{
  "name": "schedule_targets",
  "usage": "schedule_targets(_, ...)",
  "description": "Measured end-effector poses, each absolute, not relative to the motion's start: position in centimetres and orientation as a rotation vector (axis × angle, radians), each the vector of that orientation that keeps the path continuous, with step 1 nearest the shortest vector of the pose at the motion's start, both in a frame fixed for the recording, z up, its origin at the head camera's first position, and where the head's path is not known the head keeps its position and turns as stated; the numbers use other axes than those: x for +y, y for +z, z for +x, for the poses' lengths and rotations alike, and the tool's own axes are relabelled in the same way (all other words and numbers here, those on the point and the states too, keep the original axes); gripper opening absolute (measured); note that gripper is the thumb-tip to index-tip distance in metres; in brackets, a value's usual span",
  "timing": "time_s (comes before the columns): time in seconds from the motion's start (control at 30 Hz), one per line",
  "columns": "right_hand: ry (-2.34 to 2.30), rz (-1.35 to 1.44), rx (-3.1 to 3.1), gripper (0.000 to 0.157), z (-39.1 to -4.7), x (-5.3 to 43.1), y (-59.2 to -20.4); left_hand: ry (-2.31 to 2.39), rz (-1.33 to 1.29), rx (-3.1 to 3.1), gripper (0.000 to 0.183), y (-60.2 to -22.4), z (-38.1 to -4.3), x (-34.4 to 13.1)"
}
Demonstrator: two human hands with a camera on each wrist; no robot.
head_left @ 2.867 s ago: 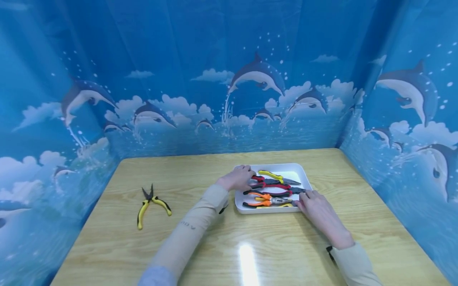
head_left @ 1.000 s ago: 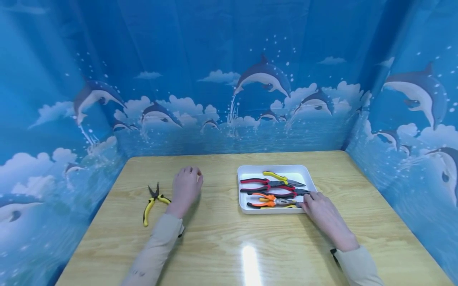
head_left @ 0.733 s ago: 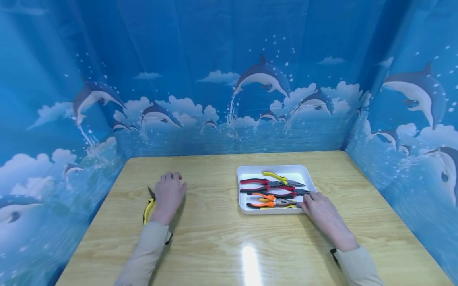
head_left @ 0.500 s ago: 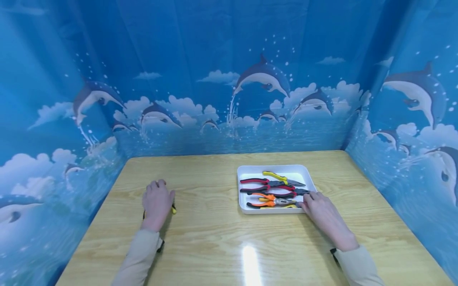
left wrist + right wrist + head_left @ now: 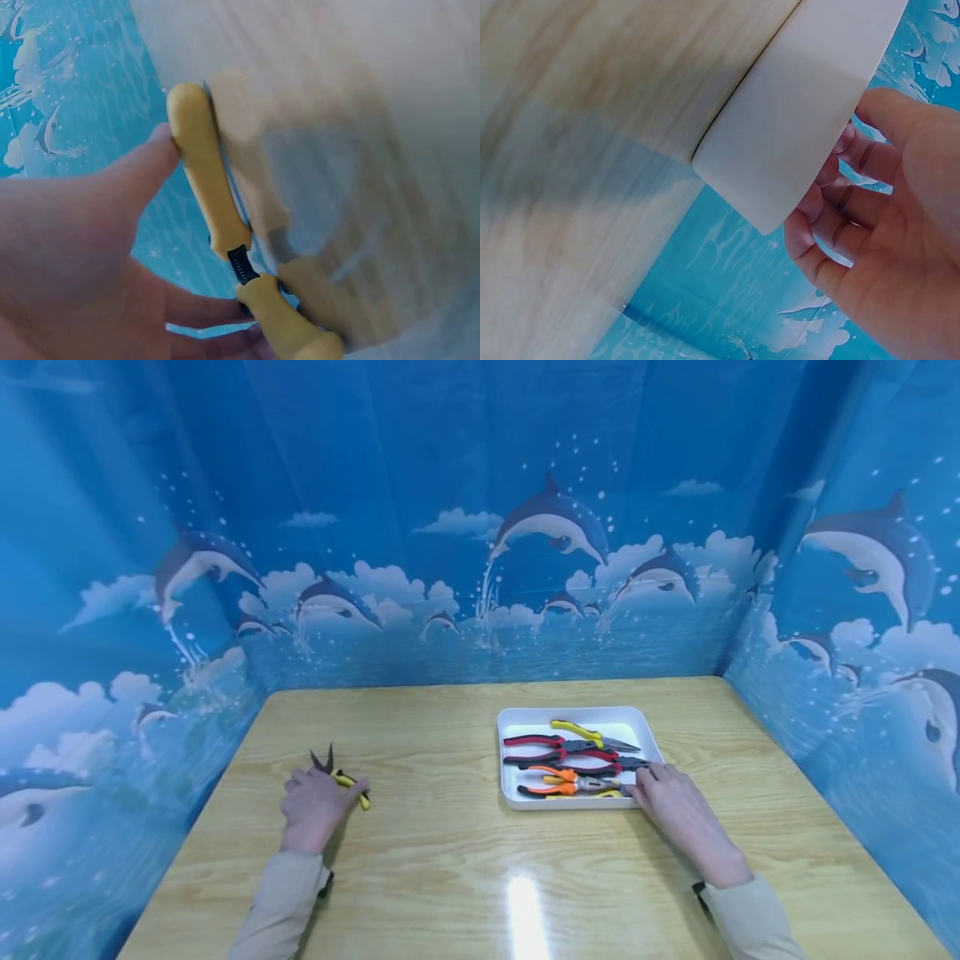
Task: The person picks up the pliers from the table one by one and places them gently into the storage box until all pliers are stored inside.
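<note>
On the table's left part, yellow-and-black needle-nose pliers point(image 5: 345, 780) lie with their handles spread and jaws pointing away from me. My left hand point(image 5: 310, 806) is over them and hides one handle. In the left wrist view its straight thumb touches one yellow handle point(image 5: 201, 165), while its fingers reach the other. At the right, my right hand point(image 5: 675, 806) holds the near right corner of a white tray point(image 5: 506, 781), with curled fingers at the rim. Inside lie red-and-black pliers point(image 5: 543, 741), orange-handled pliers point(image 5: 558, 772) and yellow-handled pliers point(image 5: 576, 728); some overlap.
The wooden table point(image 5: 442, 852) spreads between the pliers and the tray. A blue dolphin-print curtain point(image 5: 480, 568) stands along the far edge and both sides. A bright reflection lies near the front.
My left hand has gone from the tray's left side across to the yellow-and-black pliers, then lowered over their handles. My right hand has stayed at the tray's corner.
</note>
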State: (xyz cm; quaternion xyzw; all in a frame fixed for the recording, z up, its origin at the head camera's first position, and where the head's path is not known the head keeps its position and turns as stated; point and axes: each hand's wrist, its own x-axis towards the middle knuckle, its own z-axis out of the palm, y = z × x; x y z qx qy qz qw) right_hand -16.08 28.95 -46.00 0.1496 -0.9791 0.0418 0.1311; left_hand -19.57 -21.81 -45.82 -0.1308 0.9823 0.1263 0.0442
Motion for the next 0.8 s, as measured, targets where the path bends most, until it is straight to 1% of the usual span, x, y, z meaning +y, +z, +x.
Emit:
schedule_targets(0.1,0.123,0.431,-2.844,0.020,-16.09,28.93,-45.98,0.384,-0.350,2.956,0.092,-45.59,-19.73,-21.71)
schedule_targets(0.2,0.127,0.427,-2.847,0.019,-16.09,28.92,-45.97,0.389,-0.235,2.943,0.087,-45.53,-19.98,-21.61)
schedule_targets(0.3,0.127,0.427,-2.848,0.019,-16.08,28.94,-45.96,0.372,-0.103,2.958,0.088,-45.62,-20.13,-21.51)
schedule_targets(0.4,0.125,0.436,-2.842,0.020,-16.06,28.98,-45.95,0.378,-0.029,2.978,0.090,-45.56,-20.11,-21.33)
schedule_targets(0.47,0.124,0.443,-2.837,0.020,-16.06,29.01,-45.97,0.376,-0.029,2.979,0.090,-45.49,-20.01,-21.26)
schedule_targets(0.67,0.127,0.443,-2.843,0.020,-16.06,29.02,-46.03,0.413,-0.159,2.950,0.095,-45.43,-19.33,-21.29)
schedule_targets(0.8,0.131,0.431,-2.851,0.019,-16.10,28.99,-46.01,0.428,-0.164,2.981,0.088,-45.57,-19.24,-21.39)
